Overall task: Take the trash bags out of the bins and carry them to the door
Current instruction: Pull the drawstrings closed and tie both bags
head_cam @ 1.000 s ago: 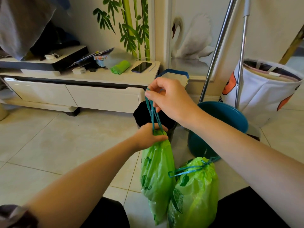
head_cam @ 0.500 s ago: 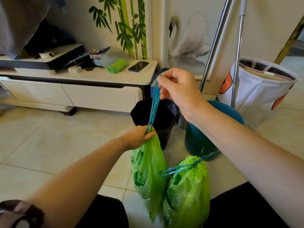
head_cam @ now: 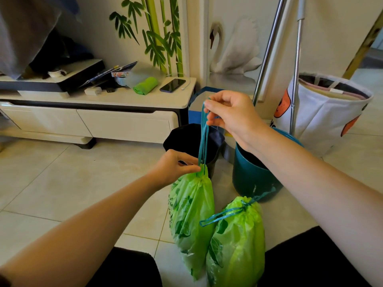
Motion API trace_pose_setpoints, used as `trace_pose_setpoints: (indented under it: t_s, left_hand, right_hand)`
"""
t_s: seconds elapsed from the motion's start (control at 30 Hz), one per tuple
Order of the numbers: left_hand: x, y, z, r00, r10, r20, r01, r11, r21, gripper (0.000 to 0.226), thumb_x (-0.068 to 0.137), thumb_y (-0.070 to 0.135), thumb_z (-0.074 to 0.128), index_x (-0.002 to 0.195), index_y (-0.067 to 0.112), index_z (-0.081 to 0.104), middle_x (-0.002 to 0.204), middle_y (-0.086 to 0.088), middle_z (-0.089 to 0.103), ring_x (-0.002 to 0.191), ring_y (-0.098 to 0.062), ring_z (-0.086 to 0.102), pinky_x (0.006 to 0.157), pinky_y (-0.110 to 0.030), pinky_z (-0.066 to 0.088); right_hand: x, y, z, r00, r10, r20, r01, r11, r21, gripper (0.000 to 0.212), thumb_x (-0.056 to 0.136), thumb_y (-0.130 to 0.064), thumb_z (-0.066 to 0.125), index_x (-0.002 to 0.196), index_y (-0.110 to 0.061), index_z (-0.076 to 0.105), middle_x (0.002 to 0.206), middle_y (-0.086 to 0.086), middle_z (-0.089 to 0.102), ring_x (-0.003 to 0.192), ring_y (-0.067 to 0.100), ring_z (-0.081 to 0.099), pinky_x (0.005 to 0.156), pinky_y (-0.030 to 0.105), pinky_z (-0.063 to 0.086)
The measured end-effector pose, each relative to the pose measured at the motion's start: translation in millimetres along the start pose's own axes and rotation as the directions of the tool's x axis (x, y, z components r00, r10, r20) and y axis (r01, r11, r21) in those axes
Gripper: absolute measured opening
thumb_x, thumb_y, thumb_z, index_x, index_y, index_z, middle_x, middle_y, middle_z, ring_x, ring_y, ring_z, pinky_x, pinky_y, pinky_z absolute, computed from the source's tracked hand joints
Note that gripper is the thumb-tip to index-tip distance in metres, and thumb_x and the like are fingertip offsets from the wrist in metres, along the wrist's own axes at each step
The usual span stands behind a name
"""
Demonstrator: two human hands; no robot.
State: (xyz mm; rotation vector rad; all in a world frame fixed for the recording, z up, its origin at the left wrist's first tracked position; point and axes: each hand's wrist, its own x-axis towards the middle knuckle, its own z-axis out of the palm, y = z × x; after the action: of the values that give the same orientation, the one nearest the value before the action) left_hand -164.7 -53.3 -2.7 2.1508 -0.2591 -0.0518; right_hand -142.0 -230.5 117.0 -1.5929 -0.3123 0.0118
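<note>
A: Drawstring (head_cam: 204,139) longer now than a second ago. Right hand (head_cam: 232,117) has gone higher, centre of frame, cord stretched taut between the two hands.

B: And the left?

A: Left hand (head_cam: 176,166) fingers (head_cam: 191,169) pinched on the gathered neck of the green trash bag (head_cam: 191,214), holding it down while the right pulls up. Neck looks cinched nearly shut, tighter than half a second back.

B: Right fingers?

A: Clenched around the teal cord loops, thumb and forefinger grasping the top.

B: So task-wise?

A: My read: bag is out of the black bin (head_cam: 190,139) and being closed, tie probably next. Carrying to the door not started.

B: Where's the bag exactly?

A: Hanging lower centre, in front of the black bin. Can't tell if its bottom touches the floor. Thin translucent green plastic, darker leaf print, bulging low down, so some weight in it.

B: The other one?

A: Second green bag (head_cam: 238,241) just beside it, lower right of centre, cord already tied in a bow, standing near the teal bin (head_cam: 250,179). Both bins look emptied of green bags; black one's inside too dark to be sure.
</note>
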Motion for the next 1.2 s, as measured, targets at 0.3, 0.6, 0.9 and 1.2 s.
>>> trace_pose_setpoints:
  t_s: [0.3, 0.6, 0.9, 1.2]
  left_hand:
    - [4, -1, 3, 0.999, 0.000, -0.046, 0.002, 0.999, 0.045, 0.015, 0.078, 0.019, 0.076, 0.067, 0.027, 0.069, 0.067, 0.011, 0.066, 0.065, 0.002, 0.060, 0.067, -0.013, 0.046]
    - [-1, -3, 0, 0.983, -0.157, -0.098, 0.137, 0.973, -0.183, 0.012, 0.082, 0.019, 0.072, 0.073, 0.012, 0.073, 0.062, 0.009, 0.063, 0.057, 0.004, 0.053, 0.059, -0.012, 0.043]
    - [-3, 4, 9, 0.983, -0.185, -0.003, 0.177, 0.946, -0.270, 0.024, 0.092, 0.019, 0.061, 0.084, -0.003, 0.069, 0.084, -0.011, 0.073, 0.073, -0.012, 0.058, 0.075, -0.027, 0.050]
    - [-1, 13, 6, 0.985, -0.152, -0.075, 0.149, 0.988, -0.045, 0.020, 0.087, 0.014, 0.064, 0.075, 0.001, 0.073, 0.080, -0.021, 0.071, 0.068, -0.020, 0.054, 0.074, -0.044, 0.052]
  right_hand:
    - [-2, 2, -2, 0.999, -0.039, 0.005, 0.039, 0.999, 0.007, 0.007, 0.091, -0.011, 0.060, 0.092, -0.008, 0.066, 0.078, 0.004, 0.066, 0.067, 0.011, 0.062, 0.066, 0.025, 0.055]
    - [9, 14, -15, 0.964, -0.203, -0.173, 0.122, 0.912, -0.393, 0.012, 0.097, -0.025, 0.047, 0.093, -0.019, 0.057, 0.081, 0.004, 0.065, 0.061, 0.009, 0.063, 0.043, 0.015, 0.044]
    - [-2, 7, -6, 0.931, -0.365, 0.016, 0.328, 0.816, -0.476, 0.012, 0.097, -0.023, 0.047, 0.089, -0.019, 0.055, 0.067, -0.009, 0.057, 0.058, -0.002, 0.056, 0.056, 0.011, 0.043]
    - [-8, 5, 1, 0.935, -0.345, 0.085, 0.354, 0.881, -0.315, 0.013, 0.095, -0.016, 0.051, 0.093, -0.007, 0.059, 0.078, 0.007, 0.067, 0.070, 0.015, 0.072, 0.069, 0.040, 0.061]
